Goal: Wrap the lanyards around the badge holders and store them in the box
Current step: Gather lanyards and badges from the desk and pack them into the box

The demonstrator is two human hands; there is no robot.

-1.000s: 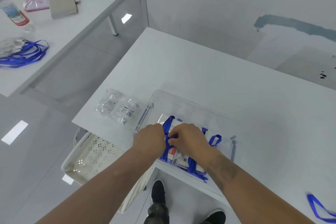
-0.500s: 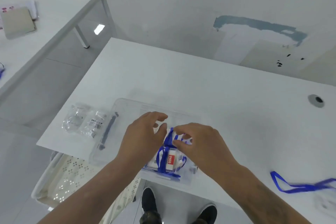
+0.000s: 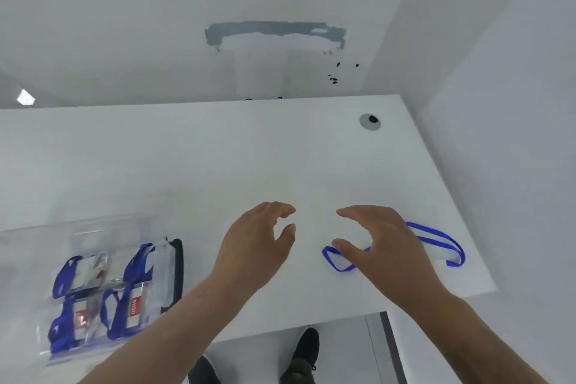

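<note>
A clear plastic box [image 3: 28, 237] stands at the table's front left and holds several badge holders [image 3: 134, 310] wrapped in blue lanyards. A loose blue lanyard [image 3: 436, 235] lies on the white table at the front right, partly hidden under my right hand [image 3: 378, 246]. That hand hovers over the lanyard with fingers loosely spread and holds nothing. My left hand [image 3: 258, 243] hangs in the air to the right of the box, fingers relaxed and empty. No badge holder shows on the loose lanyard.
The white table [image 3: 218, 159] ends at a front edge just below my hands and at a right edge beyond the lanyard. A round cable grommet [image 3: 370, 121] sits at the back right. A white wall rises behind. My black shoes [image 3: 307, 349] show on the floor.
Both hands have left the box and moved right toward the loose lanyard. The view has swung right, so the box now sits at the far left.
</note>
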